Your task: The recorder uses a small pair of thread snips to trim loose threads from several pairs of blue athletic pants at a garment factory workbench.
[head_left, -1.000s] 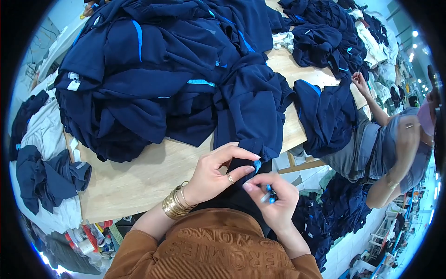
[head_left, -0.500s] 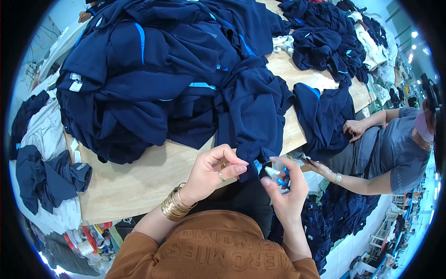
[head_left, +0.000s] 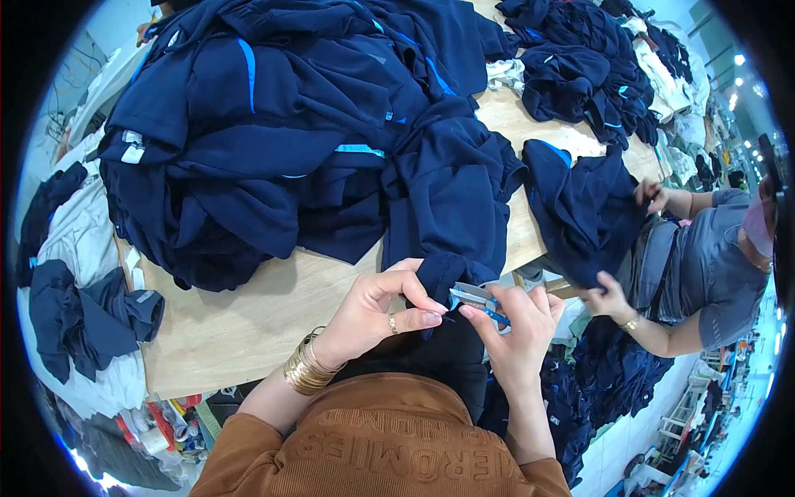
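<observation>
A navy garment (head_left: 455, 199) hangs over the table's near edge, its end bunched at my hands. My left hand (head_left: 385, 302) pinches the garment's end between thumb and fingertips. Closed around blue-handled thread snips (head_left: 479, 300) is my right hand (head_left: 517, 331). The snips' pale blades point left, at the cloth just beside my left fingertips. A bit of light blue shows on the cloth there. Whether the blades touch the fabric or a thread is too small to tell.
A big heap of navy garments (head_left: 240, 149) with light blue trim covers much of the wooden table (head_left: 224, 340). More navy clothes (head_left: 571, 70) lie at the far right. A co-worker (head_left: 687, 265) on the right handles another navy garment (head_left: 580, 203). Clothes (head_left: 87, 315) lie at the left.
My right hand has turned the snips so the blades now point left, close to my left fingertips. The co-worker's hands have shifted, lifting and spreading the garment on the right.
</observation>
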Tool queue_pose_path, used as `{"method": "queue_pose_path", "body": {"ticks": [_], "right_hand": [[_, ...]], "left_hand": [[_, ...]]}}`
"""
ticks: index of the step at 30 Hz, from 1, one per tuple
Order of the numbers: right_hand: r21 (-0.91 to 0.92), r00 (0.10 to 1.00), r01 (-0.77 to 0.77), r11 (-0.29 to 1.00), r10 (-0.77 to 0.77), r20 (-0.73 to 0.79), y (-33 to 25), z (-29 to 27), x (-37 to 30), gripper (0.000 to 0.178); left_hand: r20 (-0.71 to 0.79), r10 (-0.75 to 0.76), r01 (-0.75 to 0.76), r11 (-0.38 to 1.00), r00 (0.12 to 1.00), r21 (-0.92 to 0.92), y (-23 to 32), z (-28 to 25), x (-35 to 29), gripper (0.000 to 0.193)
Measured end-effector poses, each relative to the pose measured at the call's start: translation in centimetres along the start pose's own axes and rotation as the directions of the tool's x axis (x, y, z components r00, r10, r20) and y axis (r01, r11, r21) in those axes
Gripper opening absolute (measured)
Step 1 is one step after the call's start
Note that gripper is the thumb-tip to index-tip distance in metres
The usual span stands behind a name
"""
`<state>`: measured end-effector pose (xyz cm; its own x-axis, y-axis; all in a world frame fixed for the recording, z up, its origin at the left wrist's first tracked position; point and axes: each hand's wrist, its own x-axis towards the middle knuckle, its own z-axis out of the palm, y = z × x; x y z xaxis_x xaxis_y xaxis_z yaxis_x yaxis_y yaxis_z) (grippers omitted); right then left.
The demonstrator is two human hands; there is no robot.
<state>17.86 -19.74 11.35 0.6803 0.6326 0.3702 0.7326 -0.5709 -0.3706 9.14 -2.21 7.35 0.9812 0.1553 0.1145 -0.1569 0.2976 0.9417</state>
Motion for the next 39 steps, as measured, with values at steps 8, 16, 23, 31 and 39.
{"method": "queue_pose_path", "body": {"ticks": [8, 16, 23, 31, 39], "right_hand": [[-0.027, 0.996, 0.066, 0.997, -0.068, -0.06, -0.4, 0.7, 0.0, 0.028], [-0.027, 0.998, 0.049, 0.998, -0.05, -0.041, -0.3, 0.6, -0.1, 0.024], [0.027, 0.999, -0.038, 0.999, 0.039, -0.031, 0.4, 0.6, 0.1, 0.027], [0.702, 0.863, -0.506, 0.502, 0.288, 0.415, 4.7, 6.4, -0.7, 0.031], [0.877, 0.881, -0.433, 0.209, 0.304, 0.362, 5.2, 3.8, 1.2, 0.009]], "left_hand": [[0.004, -0.013, 0.013, 1.0, 1.0, 0.016, 0.1, 0.4, 0.1, 0.006], [0.018, -0.023, 0.022, 0.997, 1.0, 0.068, 0.7, 0.5, 0.2, 0.008], [0.022, -0.04, 0.039, 0.999, 0.999, 0.022, 0.2, 0.1, 0.0, 0.007], [-0.107, -0.139, 0.118, 0.977, 0.985, -0.18, 0.8, -1.0, -0.3, 0.007], [-0.117, -0.383, 0.399, 0.899, 0.916, 0.182, 1.2, -5.7, -1.6, 0.006]]}}
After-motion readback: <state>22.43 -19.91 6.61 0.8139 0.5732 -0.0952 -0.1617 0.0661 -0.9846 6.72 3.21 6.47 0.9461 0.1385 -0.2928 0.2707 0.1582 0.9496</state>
